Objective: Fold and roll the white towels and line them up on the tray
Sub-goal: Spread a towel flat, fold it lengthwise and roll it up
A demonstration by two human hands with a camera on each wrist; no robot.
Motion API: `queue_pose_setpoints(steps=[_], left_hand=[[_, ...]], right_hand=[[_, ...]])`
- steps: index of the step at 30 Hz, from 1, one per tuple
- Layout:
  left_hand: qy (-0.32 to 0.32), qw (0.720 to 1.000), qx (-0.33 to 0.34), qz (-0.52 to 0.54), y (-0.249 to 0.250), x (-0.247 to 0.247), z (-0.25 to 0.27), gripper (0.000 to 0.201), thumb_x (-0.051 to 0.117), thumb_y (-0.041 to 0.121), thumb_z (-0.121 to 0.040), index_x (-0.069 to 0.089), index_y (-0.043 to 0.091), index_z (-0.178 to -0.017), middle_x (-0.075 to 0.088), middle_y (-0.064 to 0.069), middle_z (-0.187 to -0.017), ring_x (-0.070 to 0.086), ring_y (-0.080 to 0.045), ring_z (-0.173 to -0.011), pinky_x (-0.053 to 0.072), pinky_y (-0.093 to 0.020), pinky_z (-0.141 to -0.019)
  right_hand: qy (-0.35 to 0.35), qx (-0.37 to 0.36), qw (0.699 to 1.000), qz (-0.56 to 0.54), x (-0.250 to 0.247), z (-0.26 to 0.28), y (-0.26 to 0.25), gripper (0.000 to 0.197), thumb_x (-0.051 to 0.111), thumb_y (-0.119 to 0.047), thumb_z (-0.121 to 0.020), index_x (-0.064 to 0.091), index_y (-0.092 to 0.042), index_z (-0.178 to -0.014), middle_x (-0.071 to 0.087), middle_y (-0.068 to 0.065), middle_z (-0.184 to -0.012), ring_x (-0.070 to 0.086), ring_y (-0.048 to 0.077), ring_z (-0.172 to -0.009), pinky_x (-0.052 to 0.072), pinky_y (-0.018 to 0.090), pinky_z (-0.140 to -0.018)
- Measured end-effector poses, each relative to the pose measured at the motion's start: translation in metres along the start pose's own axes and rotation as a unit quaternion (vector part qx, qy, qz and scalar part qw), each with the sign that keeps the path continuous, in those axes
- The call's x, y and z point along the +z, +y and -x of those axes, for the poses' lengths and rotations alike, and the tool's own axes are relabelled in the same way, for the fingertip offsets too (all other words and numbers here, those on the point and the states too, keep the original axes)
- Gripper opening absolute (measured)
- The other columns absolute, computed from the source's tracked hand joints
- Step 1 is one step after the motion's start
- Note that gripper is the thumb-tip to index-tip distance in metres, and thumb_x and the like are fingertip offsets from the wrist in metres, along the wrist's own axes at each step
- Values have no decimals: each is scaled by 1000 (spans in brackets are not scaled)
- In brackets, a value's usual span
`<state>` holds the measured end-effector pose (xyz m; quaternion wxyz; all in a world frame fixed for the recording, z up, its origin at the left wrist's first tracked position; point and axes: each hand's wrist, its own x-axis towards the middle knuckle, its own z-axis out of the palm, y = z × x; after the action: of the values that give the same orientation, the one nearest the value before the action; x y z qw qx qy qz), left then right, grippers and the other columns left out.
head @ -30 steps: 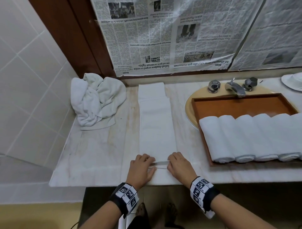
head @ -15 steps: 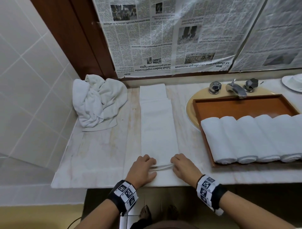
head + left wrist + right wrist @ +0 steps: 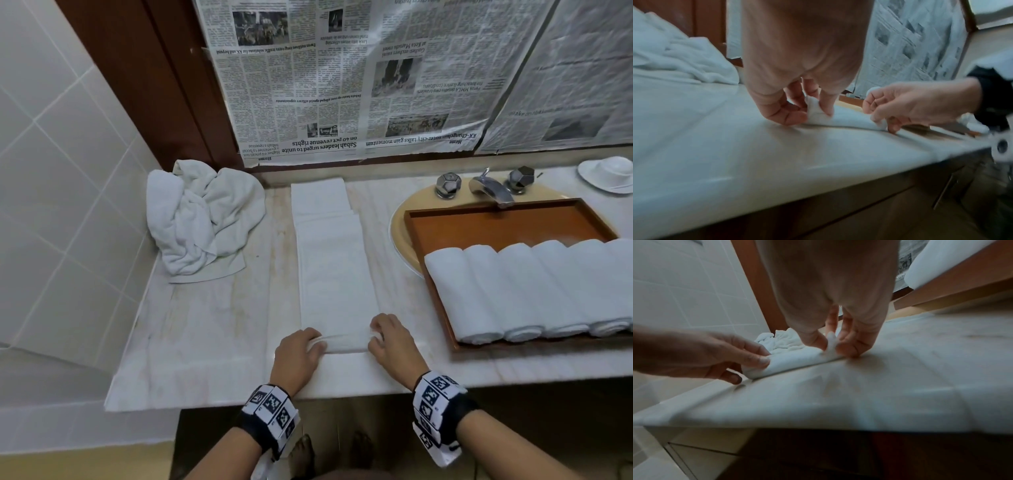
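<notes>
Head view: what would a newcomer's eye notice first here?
Both hands, left and right, pinch the ends of a small roll started at the near end of a long folded towel on the counter. To the right, rolled towels lie in a row on an orange tray; a crumpled towel sits far left.

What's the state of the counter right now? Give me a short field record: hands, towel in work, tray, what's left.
left hand: pinches the left end of the started roll
right hand: pinches the right end of the same roll
folded towel: long strip flat on the counter, only its near end rolled
tray: sits over the sink, far half bare
rolled towels: side by side along the tray's near edge, at least five in view, row cut off at the right
towel pile: crumpled in the back left corner, not yet folded
</notes>
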<state>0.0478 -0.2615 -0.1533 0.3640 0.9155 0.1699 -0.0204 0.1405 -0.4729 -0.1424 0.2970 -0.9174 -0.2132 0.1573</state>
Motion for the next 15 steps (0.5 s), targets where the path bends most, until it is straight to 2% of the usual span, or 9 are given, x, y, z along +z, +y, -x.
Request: queue_pose_setpoints(steps=[1, 3, 5, 7, 9, 12, 13, 15], left_hand=[[14, 1000, -16, 21, 0, 0, -2, 14, 64, 38, -91, 66, 26, -98, 66, 10, -90, 59, -10, -83, 44, -26, -74], [39, 997, -37, 50, 0, -1, -7, 15, 73, 37, -85, 65, 25, -90, 61, 7, -84, 56, -8, -77, 41, -21, -70], [55, 996, -44, 57, -1, -2, -10, 19, 76, 38, -81, 65, 24, -86, 56, 4, -85, 54, -6, -77, 36, -18, -67], [61, 996, -34, 51, -2, 0, -8, 18, 75, 37, -84, 65, 23, -91, 52, 4, -93, 54, -7, -82, 39, -21, -70], [66, 997, 16, 20, -5, 5, -4, 11, 69, 29, -90, 65, 24, -99, 48, 6, -102, 53, -11, -89, 46, -27, -74], [70, 987, 110, -95, -10, 15, 3, 16, 68, 13, -89, 66, 25, -101, 52, 8, -101, 50, -19, -87, 52, -37, -63], [75, 981, 126, -126, -10, 17, 5, 16, 68, 16, -88, 66, 26, -100, 54, 10, -100, 51, -21, -87, 51, -37, -60], [86, 971, 136, -178, -5, 14, 9, 15, 63, 38, -87, 65, 31, -100, 58, 15, -104, 55, -22, -92, 48, -36, -64]], right_hand=[[9, -4, 1000, 16, 2, 0, -1, 20, 53, -15, -92, 50, -18, -112, 45, -2, -108, 54, 19, -78, 47, 33, -73], [18, -32, 997, 63, 5, 1, -3, 23, 53, -12, -91, 52, -19, -113, 44, -1, -111, 54, 21, -75, 49, 35, -65], [26, -82, 983, 160, 6, 1, -5, 21, 63, -5, -82, 60, -14, -100, 52, 3, -103, 54, 23, -77, 47, 34, -52], [25, -122, 959, 255, 7, 3, -7, 24, 74, 0, -62, 63, -11, -80, 56, 6, -88, 53, 25, -72, 39, 32, -44], [32, -138, 944, 299, 9, 5, -10, 23, 76, -5, -55, 61, -11, -72, 56, 6, -80, 51, 26, -70, 36, 33, -48], [33, -142, 937, 316, 14, 3, -13, 22, 73, -11, -51, 59, -11, -69, 54, 5, -76, 51, 27, -71, 38, 35, -54], [34, -138, 937, 320, 16, 4, -14, 19, 70, -10, -53, 59, -11, -69, 54, 5, -75, 51, 26, -71, 39, 36, -56], [32, -137, 938, 318, 16, 1, -13, 9, 60, -9, -60, 59, -13, -68, 54, 5, -73, 49, 26, -71, 40, 36, -58]])
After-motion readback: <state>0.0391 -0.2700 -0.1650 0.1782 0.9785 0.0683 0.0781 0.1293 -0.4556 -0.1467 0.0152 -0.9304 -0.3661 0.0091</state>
